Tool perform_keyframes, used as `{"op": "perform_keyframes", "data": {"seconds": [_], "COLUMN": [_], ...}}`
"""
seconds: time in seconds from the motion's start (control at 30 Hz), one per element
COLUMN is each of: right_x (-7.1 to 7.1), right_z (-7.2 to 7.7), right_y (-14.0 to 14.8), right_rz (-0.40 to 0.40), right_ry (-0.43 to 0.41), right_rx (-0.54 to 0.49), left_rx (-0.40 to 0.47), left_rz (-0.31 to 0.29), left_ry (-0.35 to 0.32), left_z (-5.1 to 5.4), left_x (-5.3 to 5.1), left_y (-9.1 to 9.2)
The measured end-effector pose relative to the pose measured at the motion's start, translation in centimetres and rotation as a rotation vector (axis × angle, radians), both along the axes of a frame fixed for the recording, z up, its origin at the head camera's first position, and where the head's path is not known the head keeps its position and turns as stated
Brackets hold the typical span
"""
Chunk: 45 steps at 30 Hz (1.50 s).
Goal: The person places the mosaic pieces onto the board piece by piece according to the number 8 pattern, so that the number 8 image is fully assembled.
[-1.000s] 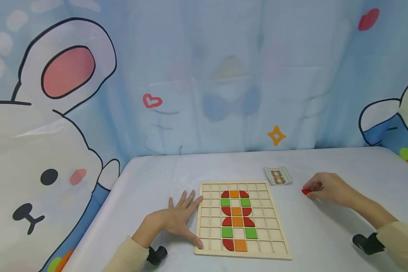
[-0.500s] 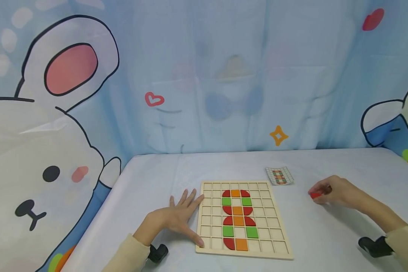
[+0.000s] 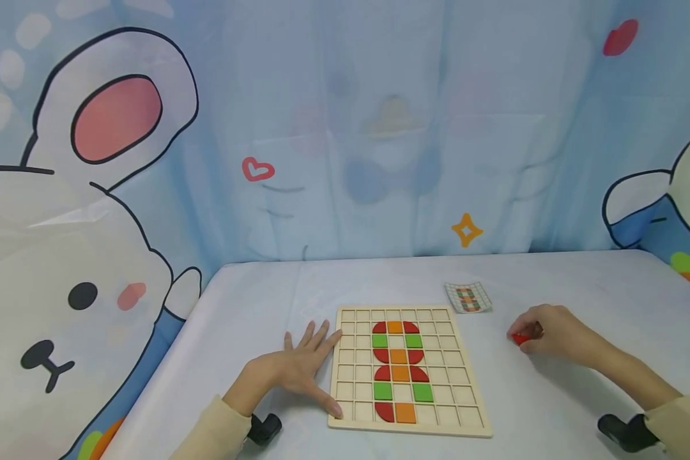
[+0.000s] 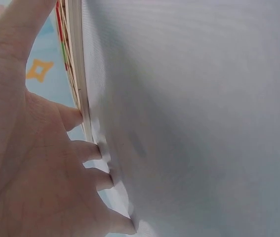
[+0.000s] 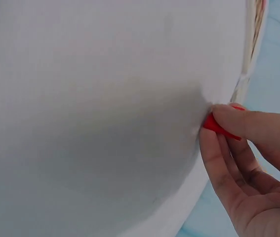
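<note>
In the head view, a wooden grid board (image 3: 456, 396) lies on the table, with red quarter-round, orange and green square tiles set in its middle columns. My left hand (image 3: 290, 372) is spread at the board's left side, thumb on the near left corner and index fingertip at the left edge. The left wrist view shows the fingers straight beside the board's edge (image 4: 75, 54). To the right of the board, my right hand (image 3: 554, 332) pinches a small red tile (image 5: 218, 128) between thumb and fingers, low over the tablecloth. The fingers partly cover the tile.
A small patterned card (image 3: 468, 298), printed with a coloured grid design, lies behind the board's far right corner. The white tablecloth (image 3: 299, 287) reaches back to a blue cartoon curtain (image 3: 299, 211). Each wrist carries a black camera.
My right hand, still pinching the red tile, has shifted slightly nearer to me, and the tile's angle has altered a little. The left hand and board stay in place.
</note>
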State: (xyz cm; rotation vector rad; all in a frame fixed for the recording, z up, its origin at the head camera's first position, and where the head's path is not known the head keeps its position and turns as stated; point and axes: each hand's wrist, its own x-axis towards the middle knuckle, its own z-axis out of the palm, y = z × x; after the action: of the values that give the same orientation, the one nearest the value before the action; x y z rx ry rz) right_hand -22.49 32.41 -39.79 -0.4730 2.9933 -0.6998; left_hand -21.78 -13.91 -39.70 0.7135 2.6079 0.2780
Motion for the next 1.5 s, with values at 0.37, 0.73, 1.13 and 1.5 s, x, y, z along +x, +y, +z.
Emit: {"op": "perform_keyframes", "data": {"seconds": [0.37, 0.73, 1.13, 1.5], "right_x": [3.0, 5.5, 6.6, 5.7], "right_z": [1.6, 2.9, 2.5, -0.1], "right_y": [-5.6, -9.8, -11.4, -10.5], "right_rz": [0.205, 0.326, 0.330, 0.426], "right_ry": [-0.021, -0.150, -0.316, -0.333], "right_rx": [-0.128, -0.271, -0.329, -0.335], "left_rx": [0.003, 0.002, -0.002, 0.001], "left_rz": [-0.004, 0.000, 0.004, 0.010], "left_ry": [0.002, -0.002, 0.001, -0.004], "left_z": [-0.2, -0.4, -0.4, -0.2], "left_x": [0.0, 0.0, -0.1, 0.1], "left_y": [-0.1, -0.2, -0.2, 0.0]}}
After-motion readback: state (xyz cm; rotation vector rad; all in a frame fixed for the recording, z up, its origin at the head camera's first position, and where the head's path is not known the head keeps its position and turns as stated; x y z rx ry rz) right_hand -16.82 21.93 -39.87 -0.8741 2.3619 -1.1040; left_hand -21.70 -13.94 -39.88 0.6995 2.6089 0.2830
